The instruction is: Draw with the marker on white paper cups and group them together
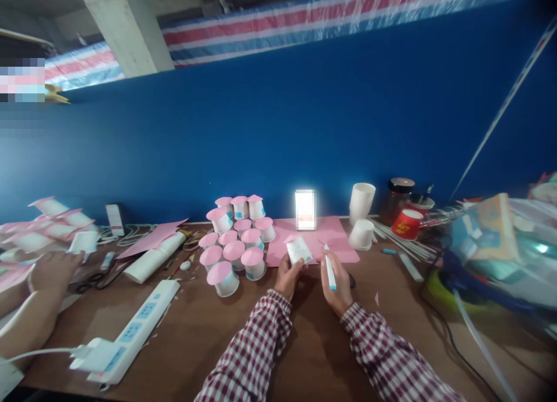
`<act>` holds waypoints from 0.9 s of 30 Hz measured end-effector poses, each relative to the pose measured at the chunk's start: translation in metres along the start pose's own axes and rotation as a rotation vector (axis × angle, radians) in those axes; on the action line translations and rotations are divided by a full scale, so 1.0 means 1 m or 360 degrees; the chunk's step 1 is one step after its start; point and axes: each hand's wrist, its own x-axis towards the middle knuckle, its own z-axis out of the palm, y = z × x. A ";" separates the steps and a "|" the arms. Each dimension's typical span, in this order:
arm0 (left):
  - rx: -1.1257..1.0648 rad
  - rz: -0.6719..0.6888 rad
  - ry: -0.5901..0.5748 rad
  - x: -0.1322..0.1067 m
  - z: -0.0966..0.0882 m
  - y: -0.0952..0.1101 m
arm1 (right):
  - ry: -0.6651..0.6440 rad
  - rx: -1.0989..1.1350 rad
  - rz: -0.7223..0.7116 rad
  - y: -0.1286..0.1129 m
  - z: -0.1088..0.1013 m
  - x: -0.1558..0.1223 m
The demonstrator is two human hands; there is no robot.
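- The cup (pixel 299 250) is above the near edge of the pink sheet (pixel 343 246), tipped over in the left hand; a bit of pink shows at its far end and a bluish mark on its side.
- The left hand (pixel 288 278) is closed on the cup, thumb along the near side; the fingers behind are mostly hidden.
- The right hand (pixel 336 283) is curled round a marker (pixel 331 268), its blue end towards the wrist and its other end pointing away. The marker and cup are near each other but apart.
- Both sleeves (pixel 255 347) are red-and-white check.
- Behind the hands, a bright screen (pixel 306 210) stands upright at the back of the pink sheet, before the blue wall (pixel 278 129).
- Just left of the sheet, pink-topped cups (pixel 234 251) stand upright in a close group.
- Right of it are a tall white cup (pixel 362 202), a short one (pixel 361 234), a red cup (pixel 407 224), a dark-lidded jar (pixel 399 198) and thin sticks (pixel 401 240).
- Further left lie a white roll (pixel 154 258) and a power strip (pixel 136 328) with a plug in it.
- At the far left, another person's hand (pixel 56 272) is by a white piece (pixel 84 243); its grip is unclear.
- At the far right, plastic bags (pixel 483 239) fill a basket (pixel 450 294).
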 end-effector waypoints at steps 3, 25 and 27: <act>0.0017 0.0025 0.0006 0.001 -0.001 -0.003 | 0.0030 -0.0046 -0.0006 0.000 0.002 0.000; -0.0063 0.0008 0.0008 0.010 -0.007 -0.013 | -0.0053 -0.0171 -0.0088 -0.005 0.002 -0.001; -0.0037 0.0027 -0.0016 0.009 -0.006 -0.012 | -0.0059 -0.0187 -0.0069 -0.004 0.003 -0.001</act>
